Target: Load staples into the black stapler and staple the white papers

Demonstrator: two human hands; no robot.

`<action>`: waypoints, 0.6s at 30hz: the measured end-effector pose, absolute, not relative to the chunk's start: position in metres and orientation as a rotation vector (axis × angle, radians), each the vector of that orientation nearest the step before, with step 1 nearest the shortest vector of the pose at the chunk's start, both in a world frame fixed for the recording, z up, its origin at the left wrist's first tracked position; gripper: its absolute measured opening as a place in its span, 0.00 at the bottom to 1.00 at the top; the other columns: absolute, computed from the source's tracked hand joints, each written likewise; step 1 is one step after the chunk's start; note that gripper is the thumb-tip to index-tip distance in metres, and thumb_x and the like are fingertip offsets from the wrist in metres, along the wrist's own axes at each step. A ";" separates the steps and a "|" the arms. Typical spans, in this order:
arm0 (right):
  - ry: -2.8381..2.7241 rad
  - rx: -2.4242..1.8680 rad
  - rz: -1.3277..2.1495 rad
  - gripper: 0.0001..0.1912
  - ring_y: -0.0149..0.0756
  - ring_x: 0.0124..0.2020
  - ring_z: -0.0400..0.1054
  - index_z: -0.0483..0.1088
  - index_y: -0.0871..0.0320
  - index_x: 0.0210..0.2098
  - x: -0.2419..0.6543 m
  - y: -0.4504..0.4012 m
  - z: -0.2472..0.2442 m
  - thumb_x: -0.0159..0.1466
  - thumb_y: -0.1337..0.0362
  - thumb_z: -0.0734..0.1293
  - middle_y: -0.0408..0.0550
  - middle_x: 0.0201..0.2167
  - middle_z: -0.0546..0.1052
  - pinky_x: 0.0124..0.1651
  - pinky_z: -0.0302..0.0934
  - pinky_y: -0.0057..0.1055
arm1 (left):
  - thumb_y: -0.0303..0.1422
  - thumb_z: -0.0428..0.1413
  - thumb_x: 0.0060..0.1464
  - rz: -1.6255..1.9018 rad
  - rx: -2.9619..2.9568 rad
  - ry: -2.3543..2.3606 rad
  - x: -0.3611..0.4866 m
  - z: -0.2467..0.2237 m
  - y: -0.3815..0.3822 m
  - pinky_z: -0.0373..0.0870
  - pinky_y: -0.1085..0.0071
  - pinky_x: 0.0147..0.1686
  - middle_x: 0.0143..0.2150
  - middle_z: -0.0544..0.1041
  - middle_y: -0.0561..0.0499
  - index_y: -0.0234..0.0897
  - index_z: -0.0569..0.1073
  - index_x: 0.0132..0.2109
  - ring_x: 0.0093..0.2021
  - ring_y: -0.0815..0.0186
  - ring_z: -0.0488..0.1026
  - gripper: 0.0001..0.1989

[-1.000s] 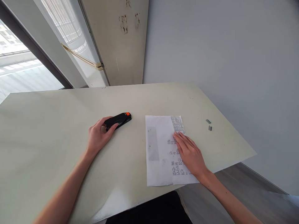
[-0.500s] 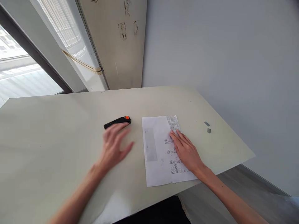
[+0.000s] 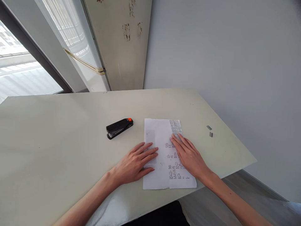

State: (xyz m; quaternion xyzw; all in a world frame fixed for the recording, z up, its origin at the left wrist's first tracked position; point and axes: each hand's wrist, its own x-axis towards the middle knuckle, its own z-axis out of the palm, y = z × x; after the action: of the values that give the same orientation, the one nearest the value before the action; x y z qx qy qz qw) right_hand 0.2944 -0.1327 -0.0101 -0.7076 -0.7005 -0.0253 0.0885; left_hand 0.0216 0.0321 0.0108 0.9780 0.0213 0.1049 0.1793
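Sheets of white paper lie on the table near its front edge, with print showing along the right side. My left hand rests flat on the left edge of the paper, fingers spread. On the printed right part lies my right hand, its fingers stretched out and pressing down. Parts of the print are hidden under it. A black stapler with an orange patch sits beyond my left hand, apart from it and left of the paper.
Two small grey strips of staples lie on the table's right side. The pale table meets a grey wall at the right. A white refrigerator stands behind the table, with a window at the left.
My left hand has moved right and toward me, from beside the stapler onto the paper's left edge. The stapler now shows in full. My right hand stays on the paper.
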 end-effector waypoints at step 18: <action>-1.888 -2.118 -0.046 0.30 0.45 0.75 0.58 0.48 0.48 0.79 0.344 -0.128 -0.016 0.80 0.56 0.53 0.48 0.74 0.64 0.73 0.59 0.54 | 0.38 0.50 0.73 0.374 2.764 0.282 0.021 0.009 0.029 0.60 0.47 0.73 0.74 0.66 0.49 0.44 0.66 0.72 0.76 0.51 0.58 0.24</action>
State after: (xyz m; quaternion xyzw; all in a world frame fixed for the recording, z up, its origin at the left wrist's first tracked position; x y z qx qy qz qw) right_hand 0.3440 -0.1278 -0.0161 -0.7377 -0.6578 -0.0161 0.1512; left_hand 0.0206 0.0295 0.0092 0.9719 0.0992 0.1317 0.1682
